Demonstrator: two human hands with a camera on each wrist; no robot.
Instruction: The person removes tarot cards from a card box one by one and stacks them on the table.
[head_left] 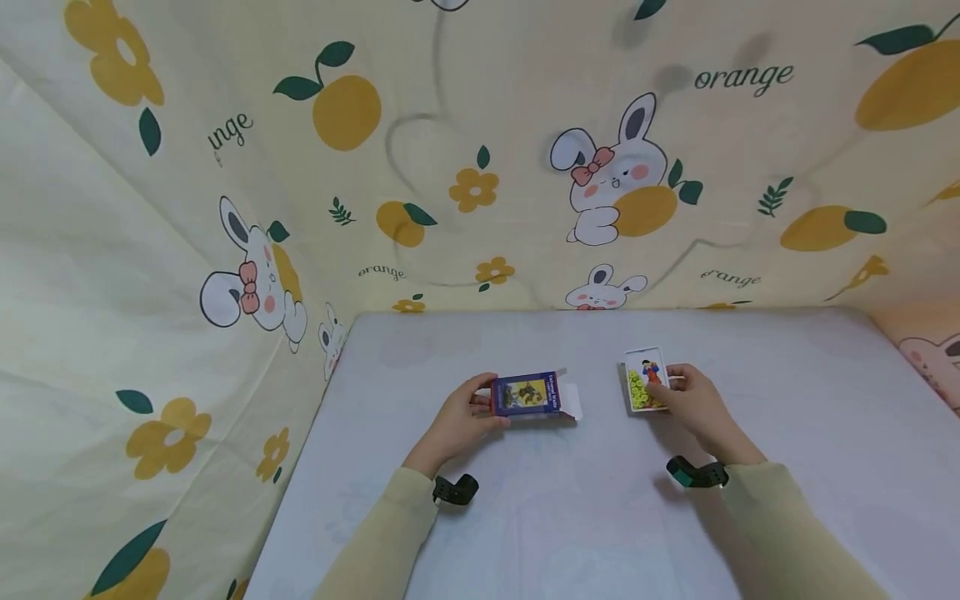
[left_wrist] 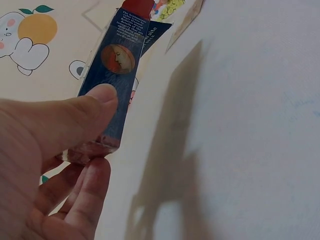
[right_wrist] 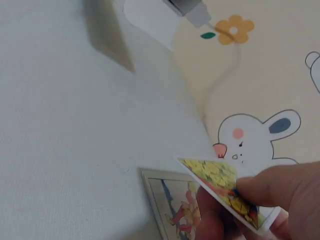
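My left hand grips the left end of a dark blue tarot card box, thumb on one narrow side and fingers around the end. White flaps stick out from its open right end. In the left wrist view the box is tilted above the table, casting a long shadow. To the right, my right hand pinches a white-bordered picture card by its right edge. In the right wrist view this card is tilted above another picture card lying on the table, partly hidden by my fingers.
The white table runs back to a cloth wall printed with rabbits and oranges. More of this cloth hangs at the left. A black wrist device sits on my left wrist, another device on my right.
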